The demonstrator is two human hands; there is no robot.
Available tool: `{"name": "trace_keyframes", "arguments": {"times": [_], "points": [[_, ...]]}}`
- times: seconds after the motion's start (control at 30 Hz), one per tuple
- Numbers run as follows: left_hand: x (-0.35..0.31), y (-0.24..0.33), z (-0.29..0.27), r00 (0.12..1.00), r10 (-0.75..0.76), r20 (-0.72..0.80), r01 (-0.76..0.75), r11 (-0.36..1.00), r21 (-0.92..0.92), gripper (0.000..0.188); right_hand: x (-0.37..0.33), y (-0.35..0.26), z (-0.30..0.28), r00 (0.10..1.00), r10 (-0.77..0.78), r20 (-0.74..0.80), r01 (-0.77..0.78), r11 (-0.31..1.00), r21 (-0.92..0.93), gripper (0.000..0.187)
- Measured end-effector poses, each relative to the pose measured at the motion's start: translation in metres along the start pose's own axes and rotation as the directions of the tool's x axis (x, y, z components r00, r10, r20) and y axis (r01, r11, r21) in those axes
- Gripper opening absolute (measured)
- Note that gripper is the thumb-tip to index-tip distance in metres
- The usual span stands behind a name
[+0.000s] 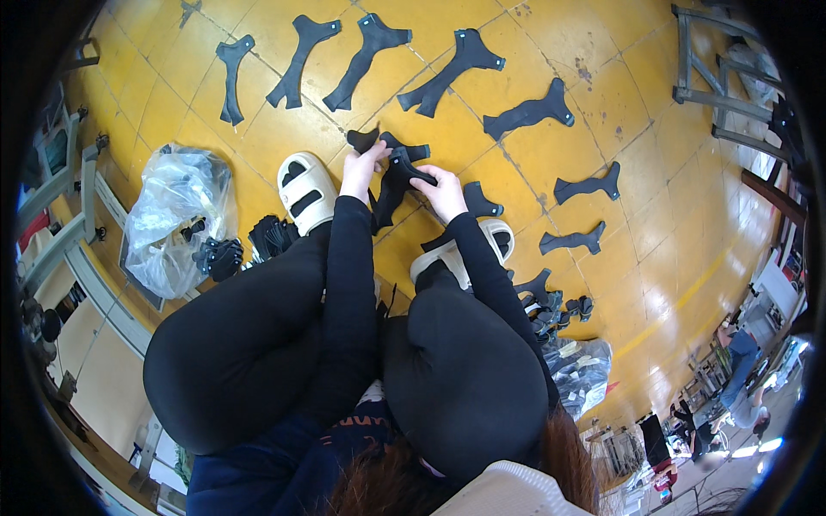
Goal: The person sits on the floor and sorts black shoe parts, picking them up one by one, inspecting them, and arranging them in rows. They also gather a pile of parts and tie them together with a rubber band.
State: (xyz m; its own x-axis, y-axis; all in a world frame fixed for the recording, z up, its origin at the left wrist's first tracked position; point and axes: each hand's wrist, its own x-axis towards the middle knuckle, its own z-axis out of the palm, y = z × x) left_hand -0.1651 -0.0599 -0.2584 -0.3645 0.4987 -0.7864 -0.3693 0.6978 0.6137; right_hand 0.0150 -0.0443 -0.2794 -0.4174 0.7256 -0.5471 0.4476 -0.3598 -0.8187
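Between my feet, my left hand [360, 174] is closed on a black fabric piece [363, 138] whose end sticks up past the fingers. My right hand [444, 194] grips another black fabric piece [395, 185] by its upper edge, and this piece hangs down between the two hands. Just beyond them a further dark piece [411, 151] shows in part, mostly covered by the hands. Similar Y-shaped black pieces lie flat on the floor in an arc ahead, among them one at the far middle [453, 72] and one to the right [590, 185].
Yellow tiled floor [619, 112] surrounds me. A clear plastic bag [176, 219] and dark bundles [274, 234] are at the left. Beige slides [308, 191] are on my feet. More bundles [551, 310] and a bag [581, 374] lie at the right. Metal frames [723, 99] stand at the sides.
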Motion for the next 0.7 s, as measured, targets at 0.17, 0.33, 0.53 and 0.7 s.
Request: {"name": "trace_keyframes", "arguments": {"times": [0.17,0.33,0.53,0.7], "points": [[-0.011,0.009,0.009,0.998,-0.041,0.049,0.035,0.994,0.105,0.033,0.0,-0.004,-0.001,0.998,0.06,0.035,-0.069,0.923,0.379,0.026],[-0.004,-0.002,0.002,0.999,0.047,0.007,-0.046,0.997,-0.058,0.025,0.009,-0.007,0.001,0.984,0.069,-0.165,-0.025,0.967,0.254,0.023],[0.012,-0.015,-0.01,0.956,0.108,-0.274,-0.148,0.981,-0.128,0.025,0.019,-0.017,0.0,0.878,-0.413,-0.24,0.206,0.78,-0.591,0.031],[0.015,-0.015,-0.013,0.935,0.032,-0.353,-0.101,0.979,-0.179,0.021,0.023,-0.017,0.003,0.924,-0.333,-0.187,0.128,0.731,-0.67,0.037]]}}
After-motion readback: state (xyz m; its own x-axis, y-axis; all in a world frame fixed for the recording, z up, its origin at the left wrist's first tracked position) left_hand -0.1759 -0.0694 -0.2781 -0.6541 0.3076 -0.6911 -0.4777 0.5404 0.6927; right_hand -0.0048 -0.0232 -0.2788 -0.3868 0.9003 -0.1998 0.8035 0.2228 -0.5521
